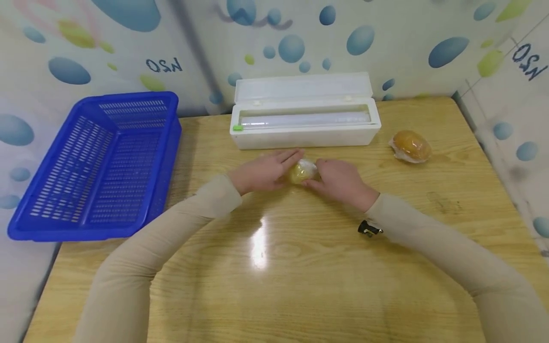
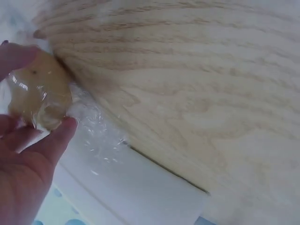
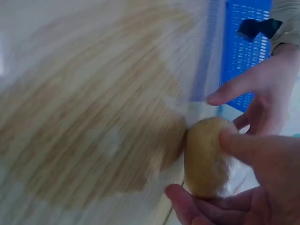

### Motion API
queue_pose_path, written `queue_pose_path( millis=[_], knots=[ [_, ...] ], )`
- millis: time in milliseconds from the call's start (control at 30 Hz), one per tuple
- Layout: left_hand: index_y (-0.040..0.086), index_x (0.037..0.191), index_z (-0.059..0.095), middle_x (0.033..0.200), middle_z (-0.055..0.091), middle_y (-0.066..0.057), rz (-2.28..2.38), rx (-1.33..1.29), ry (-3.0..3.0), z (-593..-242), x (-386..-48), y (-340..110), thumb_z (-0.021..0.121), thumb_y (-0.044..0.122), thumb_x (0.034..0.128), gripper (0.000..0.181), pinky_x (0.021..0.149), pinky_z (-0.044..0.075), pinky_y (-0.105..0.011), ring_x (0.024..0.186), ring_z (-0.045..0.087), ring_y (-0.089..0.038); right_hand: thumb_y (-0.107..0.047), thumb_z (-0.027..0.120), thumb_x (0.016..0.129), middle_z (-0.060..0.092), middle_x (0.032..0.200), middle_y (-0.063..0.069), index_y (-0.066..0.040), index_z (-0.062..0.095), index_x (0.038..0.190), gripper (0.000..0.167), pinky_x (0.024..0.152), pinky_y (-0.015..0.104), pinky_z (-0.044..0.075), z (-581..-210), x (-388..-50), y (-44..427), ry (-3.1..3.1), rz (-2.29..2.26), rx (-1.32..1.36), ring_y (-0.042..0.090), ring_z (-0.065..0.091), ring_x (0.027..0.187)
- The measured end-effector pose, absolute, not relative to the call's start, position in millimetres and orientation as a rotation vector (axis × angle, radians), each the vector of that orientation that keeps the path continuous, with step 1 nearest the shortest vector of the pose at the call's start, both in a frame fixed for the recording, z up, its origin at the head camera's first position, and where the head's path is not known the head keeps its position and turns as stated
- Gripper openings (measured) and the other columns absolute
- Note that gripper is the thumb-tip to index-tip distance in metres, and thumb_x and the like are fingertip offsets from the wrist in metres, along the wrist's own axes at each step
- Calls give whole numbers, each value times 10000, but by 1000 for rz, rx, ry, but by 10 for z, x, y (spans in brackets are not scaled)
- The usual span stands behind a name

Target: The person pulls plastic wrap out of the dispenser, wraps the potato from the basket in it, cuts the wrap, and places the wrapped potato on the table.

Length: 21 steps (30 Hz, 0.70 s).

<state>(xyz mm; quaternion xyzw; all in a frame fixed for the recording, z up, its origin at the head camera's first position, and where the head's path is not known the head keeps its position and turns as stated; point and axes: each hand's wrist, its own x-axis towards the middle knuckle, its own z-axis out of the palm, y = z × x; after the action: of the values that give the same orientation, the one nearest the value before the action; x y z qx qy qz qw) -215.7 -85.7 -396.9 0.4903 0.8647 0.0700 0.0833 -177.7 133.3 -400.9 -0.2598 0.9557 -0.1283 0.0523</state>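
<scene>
A yellow-brown potato [image 1: 302, 172] in clear cling film lies between the two hands, just in front of a white cling-film box [image 1: 305, 138]. My right hand [image 1: 341, 182] grips it from the right; the right wrist view shows the thumb over the potato [image 3: 206, 161] and fingers beneath. My left hand [image 1: 268, 170] touches its left side with fairly straight fingers, and its thumb stands off the potato in the right wrist view. Crumpled film [image 2: 96, 124] spreads beside the potato [image 2: 44, 89] in the left wrist view. The hands partly hide the potato.
The box's lid [image 1: 303, 88] is raised, showing a film roll [image 1: 304, 120] and a green slider [image 1: 238, 127]. A blue slotted basket [image 1: 169, 143] stands at the left. Another film-wrapped, orange-brown rounded item [image 1: 411, 145] lies at the right on the wooden table [image 1: 317, 276].
</scene>
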Motion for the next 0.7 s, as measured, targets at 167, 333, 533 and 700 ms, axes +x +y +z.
queue_pose_path(
  millis=[167, 333, 533, 700],
  knots=[
    [-72, 1475, 264, 1490, 321, -249, 71, 1440, 2663, -3988, -2135, -819, 651, 133, 933, 696, 1000, 417, -415, 1312, 400, -375, -376, 624, 940, 486, 560, 62, 47, 585, 857, 433, 420, 389, 459, -4018, -1685, 1284, 3005, -271, -853, 227, 532, 479],
    [-95, 1435, 331, 1443, 388, -263, 73, 1453, 2711, -3995, -2134, -807, 676, 153, 920, 668, 998, 420, -408, 1273, 452, -369, -325, 649, 933, 627, 687, 184, 173, 588, 1035, 511, 463, 391, 515, -4030, -1606, 1218, 3161, -100, -942, 288, 617, 584],
    [-11, 1489, 282, 1412, 439, -236, 70, 1447, 2744, -4013, -2112, -809, 723, 162, 880, 771, 942, 464, -400, 1221, 502, -348, -276, 678, 916, 681, 904, 248, 181, 557, 1184, 544, 570, 377, 554, -4033, -1580, 1174, 3237, -85, -952, 315, 663, 730],
    [16, 1491, 303, 1399, 440, -268, 64, 1450, 2764, -3998, -2091, -801, 701, 152, 898, 727, 912, 483, -426, 1237, 483, -372, -243, 704, 900, 640, 1109, 263, 172, 534, 1227, 555, 789, 392, 539, -4002, -1607, 1194, 3199, -124, -971, 341, 644, 940]
  ],
)
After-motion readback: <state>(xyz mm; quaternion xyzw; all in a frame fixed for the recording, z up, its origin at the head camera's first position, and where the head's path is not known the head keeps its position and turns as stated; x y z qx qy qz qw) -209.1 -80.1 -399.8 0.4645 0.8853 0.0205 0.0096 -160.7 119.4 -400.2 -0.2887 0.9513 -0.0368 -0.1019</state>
